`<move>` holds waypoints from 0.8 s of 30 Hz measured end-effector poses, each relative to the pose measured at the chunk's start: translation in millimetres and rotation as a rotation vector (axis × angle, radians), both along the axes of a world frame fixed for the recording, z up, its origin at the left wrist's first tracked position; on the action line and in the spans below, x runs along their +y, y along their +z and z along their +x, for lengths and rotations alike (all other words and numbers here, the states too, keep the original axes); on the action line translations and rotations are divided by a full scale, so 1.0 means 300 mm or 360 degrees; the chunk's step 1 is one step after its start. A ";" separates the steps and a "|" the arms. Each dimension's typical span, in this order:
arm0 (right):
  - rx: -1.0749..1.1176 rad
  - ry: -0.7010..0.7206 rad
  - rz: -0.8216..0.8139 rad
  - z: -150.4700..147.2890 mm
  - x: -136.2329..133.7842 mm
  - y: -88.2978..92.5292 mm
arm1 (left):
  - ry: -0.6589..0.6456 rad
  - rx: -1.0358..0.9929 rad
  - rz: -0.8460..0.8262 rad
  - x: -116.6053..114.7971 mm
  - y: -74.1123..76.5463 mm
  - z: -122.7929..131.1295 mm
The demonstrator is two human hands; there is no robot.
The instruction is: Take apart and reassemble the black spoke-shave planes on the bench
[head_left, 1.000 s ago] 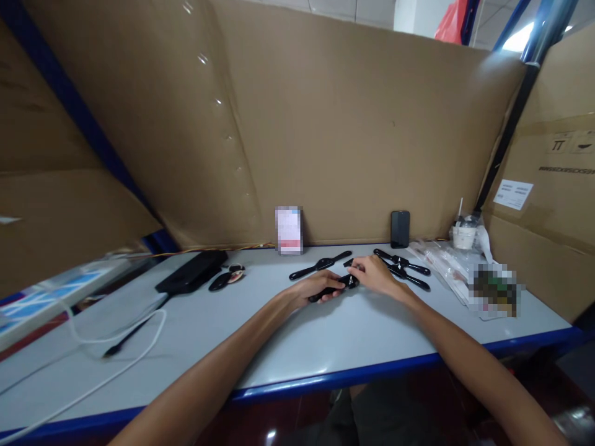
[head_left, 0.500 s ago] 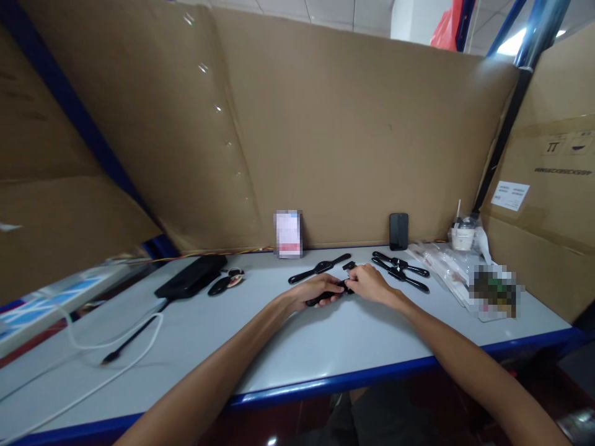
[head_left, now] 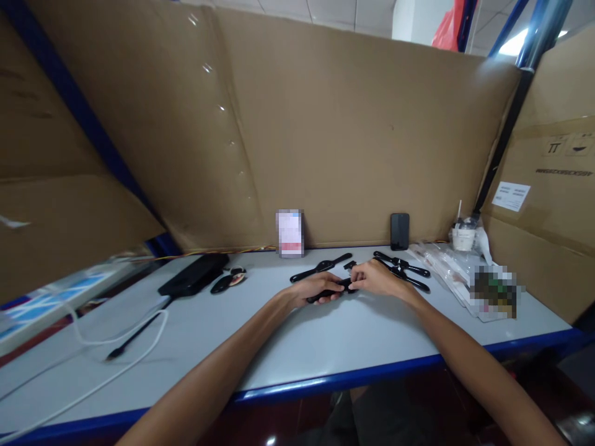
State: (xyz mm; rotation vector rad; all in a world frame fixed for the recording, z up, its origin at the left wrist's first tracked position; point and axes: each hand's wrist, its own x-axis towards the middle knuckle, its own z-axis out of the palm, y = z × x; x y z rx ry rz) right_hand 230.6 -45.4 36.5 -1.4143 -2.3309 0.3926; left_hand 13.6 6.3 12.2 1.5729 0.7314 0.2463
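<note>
My left hand (head_left: pixel 318 288) is wrapped round a glossy black tool handle (head_left: pixel 317 298), low over the grey table (head_left: pixel 325 353). Against the right end of the same tool (head_left: pixel 347 285), the fingers of my right hand (head_left: pixel 369 277) are pinched together. A small black piece (head_left: pixel 349 266) shows just behind my right fingertips; whether it joins the tool cannot be made out. Behind my left hand lies a long black tool (head_left: pixel 321 266) with a wider middle. Two similar black tools (head_left: pixel 409 268) lie close together to the right of my right hand, partly hidden by it.
A black case (head_left: pixel 194 274), a black oval item (head_left: pixel 221 284) and white cables (head_left: pixel 153 356) lie at left. A lit screen (head_left: pixel 290 234) and a dark phone (head_left: pixel 400 231) lean on the cardboard (head_left: pixel 325 136). Plastic bags (head_left: pixel 444 269) and a cup (head_left: pixel 463 236) stand right.
My right fingers have shifted slightly on the end of the black tool, and the right hand covers more of the tools beside it. The whole view has moved slightly.
</note>
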 end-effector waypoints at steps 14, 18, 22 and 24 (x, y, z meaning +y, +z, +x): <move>-0.0271 -0.0508 -0.0052 -0.074 -0.037 -0.018 | 0.0056 0.0029 0.0068 -0.005 -0.005 0.004; -0.0232 -0.0605 -0.0218 -0.093 -0.025 -0.022 | 0.0080 0.0035 0.0085 -0.014 -0.005 0.009; -0.0158 -0.0643 -0.0296 -0.108 -0.011 -0.034 | 0.0107 0.0039 0.0101 -0.026 -0.005 0.014; -0.0110 -0.0628 -0.0284 -0.108 -0.009 -0.039 | 0.0138 0.0028 0.0115 -0.030 -0.006 0.016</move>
